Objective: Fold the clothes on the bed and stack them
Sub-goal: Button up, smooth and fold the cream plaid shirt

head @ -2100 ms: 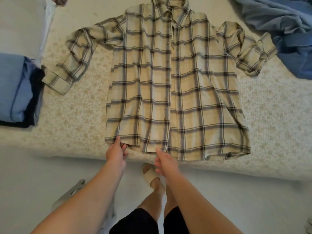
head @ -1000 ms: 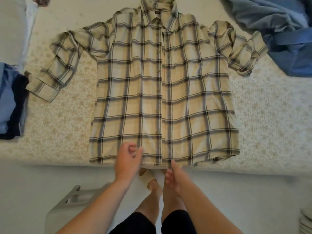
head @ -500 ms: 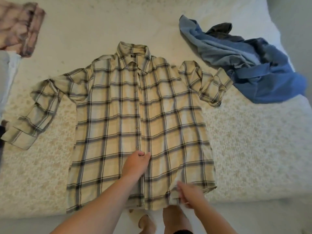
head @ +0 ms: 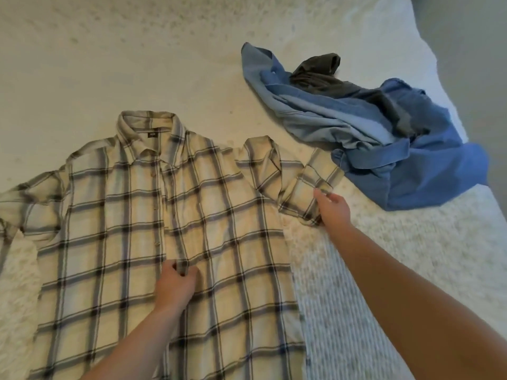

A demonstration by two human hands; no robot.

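**Now: both hands on the plaid shirt**

Here the plaid shirt [head: 131,242] lies spread front-up on the bed [head: 137,50], collar toward the far side, buttoned down the middle. The left hand [head: 175,286] sits on the button placket near mid-chest, its grip closed in a pinch on a small ridge of the fabric between thumb and fingers. The right hand [head: 333,208] is at the cuff of the shirt's right-side sleeve [head: 290,185], which lies bent and folded over itself beside the body of the shirt; thumb and fingers close on the cuff's edge. The other sleeve runs out past the left border of the view. Just beyond the held cuff, touching or nearly touching it, a crumpled heap of blue clothes [head: 384,138] rests on the bed with a dark grey piece [head: 318,69] on its far side.
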